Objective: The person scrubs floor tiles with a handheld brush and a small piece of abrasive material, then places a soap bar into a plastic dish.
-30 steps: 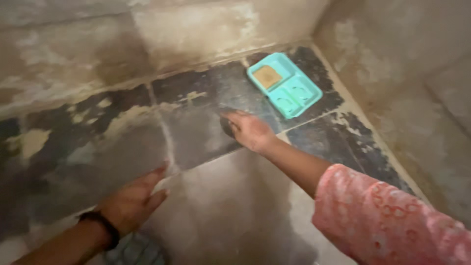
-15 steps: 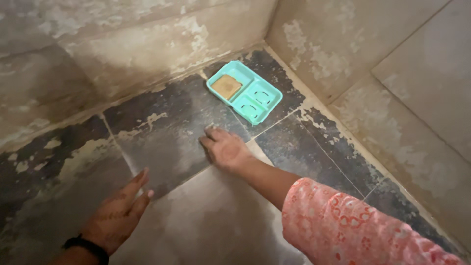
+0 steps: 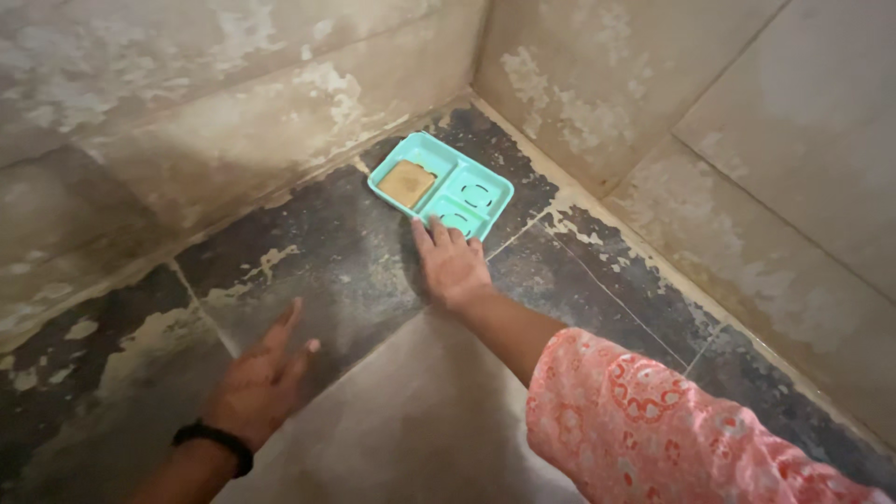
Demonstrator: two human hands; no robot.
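Note:
My right hand lies flat on the dark, stained floor tile, palm down. Its fingertips touch the near edge of a teal two-compartment soap dish in the corner. A tan piece of soap sits in the dish's left compartment; the right compartment holds nothing. Whatever may be under my right palm is hidden. My left hand rests flat on the floor at the lower left, fingers spread and holding nothing, with a black band on its wrist. My right arm wears a pink patterned sleeve.
Two stained tiled walls meet in a corner just behind the soap dish. The floor is dark tile with pale peeling patches, and a lighter tile lies nearest me.
My right hand has slid forward across the floor until its fingers reached the soap dish. The view has shifted toward the corner. My left hand stays flat on the floor.

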